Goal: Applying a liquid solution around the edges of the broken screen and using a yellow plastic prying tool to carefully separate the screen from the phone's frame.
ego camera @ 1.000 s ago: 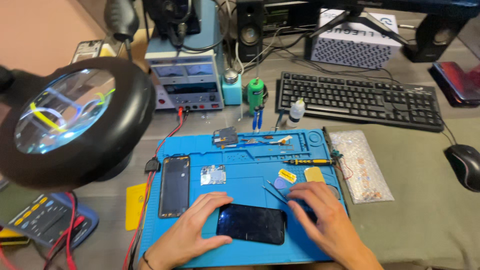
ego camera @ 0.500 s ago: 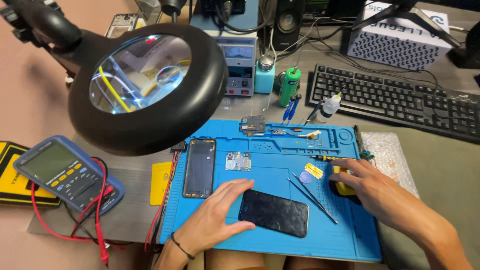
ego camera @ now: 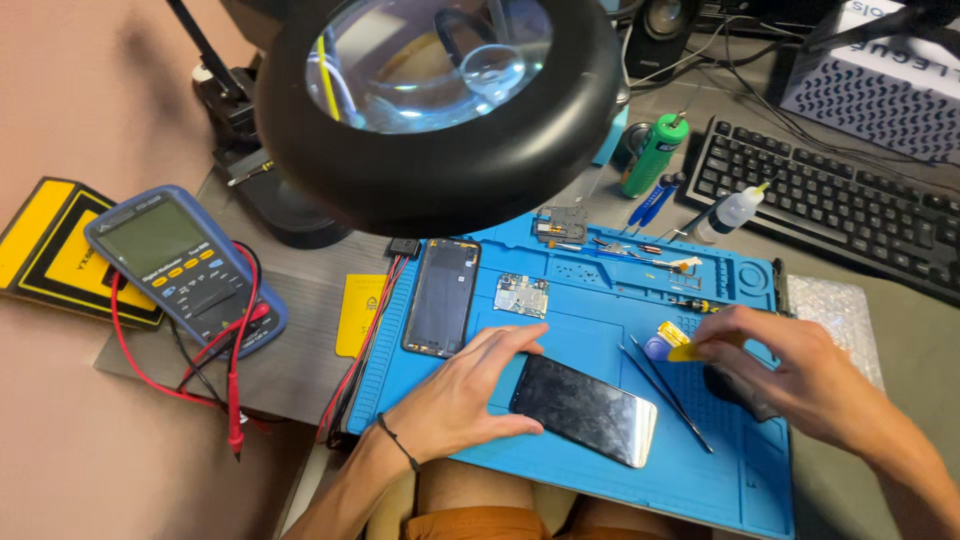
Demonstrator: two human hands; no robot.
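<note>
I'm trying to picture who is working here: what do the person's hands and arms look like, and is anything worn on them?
Both arms are bare, with no sleeves, gloves or watch in view. The left hand has a thin dark band around its wrist. The right hand shows no rings or bands. No markings or cables on either.
</note>
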